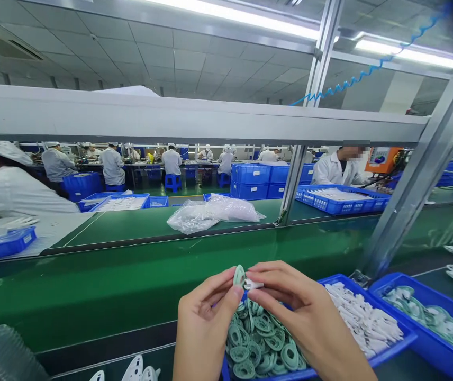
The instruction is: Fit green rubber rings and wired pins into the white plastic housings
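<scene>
Between thumb and fingers, my left hand [208,312] pinches a green oval ring part [239,275], held on edge. My right hand [293,301] grips a small white plastic piece [253,284] that meets the ring's right side; whether the two are joined I cannot tell. Both hands are raised over a blue bin heaped with green ring parts [258,344]. Right of it, partly behind my right wrist, a blue bin [407,338] is full of slim white plastic pieces [363,317].
Another blue bin [377,283] at far right holds green and white parts. White parts [133,368] lie at the front left, near a plastic bag [4,352]. Clear bags [214,211] rest on the green ledge beyond. A metal post [420,153] rises at right. Co-workers sit farther off.
</scene>
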Demonstrator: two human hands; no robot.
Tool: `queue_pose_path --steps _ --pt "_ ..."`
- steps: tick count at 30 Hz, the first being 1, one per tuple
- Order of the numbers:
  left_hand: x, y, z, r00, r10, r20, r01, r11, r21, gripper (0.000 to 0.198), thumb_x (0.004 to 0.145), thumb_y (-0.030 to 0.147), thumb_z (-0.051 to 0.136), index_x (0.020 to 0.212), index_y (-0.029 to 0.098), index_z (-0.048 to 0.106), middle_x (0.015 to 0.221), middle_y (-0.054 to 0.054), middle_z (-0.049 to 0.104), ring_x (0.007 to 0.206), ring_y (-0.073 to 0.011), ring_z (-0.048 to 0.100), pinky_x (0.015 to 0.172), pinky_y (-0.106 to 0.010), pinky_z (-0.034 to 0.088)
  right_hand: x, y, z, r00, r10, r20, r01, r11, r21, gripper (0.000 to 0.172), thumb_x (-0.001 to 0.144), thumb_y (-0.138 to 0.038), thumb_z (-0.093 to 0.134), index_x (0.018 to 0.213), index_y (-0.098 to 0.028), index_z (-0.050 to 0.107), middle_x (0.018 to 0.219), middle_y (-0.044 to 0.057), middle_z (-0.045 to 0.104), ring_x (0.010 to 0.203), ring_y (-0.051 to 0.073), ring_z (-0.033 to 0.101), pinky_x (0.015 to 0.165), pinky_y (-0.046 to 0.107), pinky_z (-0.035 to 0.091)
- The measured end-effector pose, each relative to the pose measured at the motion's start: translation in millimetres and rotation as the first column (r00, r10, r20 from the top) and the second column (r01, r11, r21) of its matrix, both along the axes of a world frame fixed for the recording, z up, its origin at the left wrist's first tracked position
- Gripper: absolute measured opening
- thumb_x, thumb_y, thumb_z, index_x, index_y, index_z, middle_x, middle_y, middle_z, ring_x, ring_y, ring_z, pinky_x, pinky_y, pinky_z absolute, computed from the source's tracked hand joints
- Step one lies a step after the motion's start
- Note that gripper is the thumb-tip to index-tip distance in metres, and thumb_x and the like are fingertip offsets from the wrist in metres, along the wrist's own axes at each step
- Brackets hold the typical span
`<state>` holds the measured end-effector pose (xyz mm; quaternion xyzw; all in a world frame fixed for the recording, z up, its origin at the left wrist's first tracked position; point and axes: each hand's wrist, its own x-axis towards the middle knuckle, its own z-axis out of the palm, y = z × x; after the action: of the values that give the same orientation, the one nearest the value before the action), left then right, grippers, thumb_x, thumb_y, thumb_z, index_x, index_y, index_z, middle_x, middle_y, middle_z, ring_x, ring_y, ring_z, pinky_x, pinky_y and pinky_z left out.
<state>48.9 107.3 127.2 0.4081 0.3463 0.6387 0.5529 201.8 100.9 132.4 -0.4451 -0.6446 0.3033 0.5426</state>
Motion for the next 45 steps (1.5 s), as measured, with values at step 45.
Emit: queue_pose_path --steps 45 --pt "0.0 -17.4 15.4 0.885 -0.092 -0.457 0.139 0.988 0.070 0.037 0.080 0.021 0.075 0.116 0.030 0.077 0.112 0.000 0.081 0.096 -0.0234 0.079 0.082 -0.027 0.066 4.8 -28.7 17.0 0.948 -0.231 0.221 0.180 0.957 0.229 0.002 0.092 -0.025 0.072 0.093 -0.025 0.073 0.091 -0.002 0.077 0.081 0.015 0.072 0.074 0.022 0.056"
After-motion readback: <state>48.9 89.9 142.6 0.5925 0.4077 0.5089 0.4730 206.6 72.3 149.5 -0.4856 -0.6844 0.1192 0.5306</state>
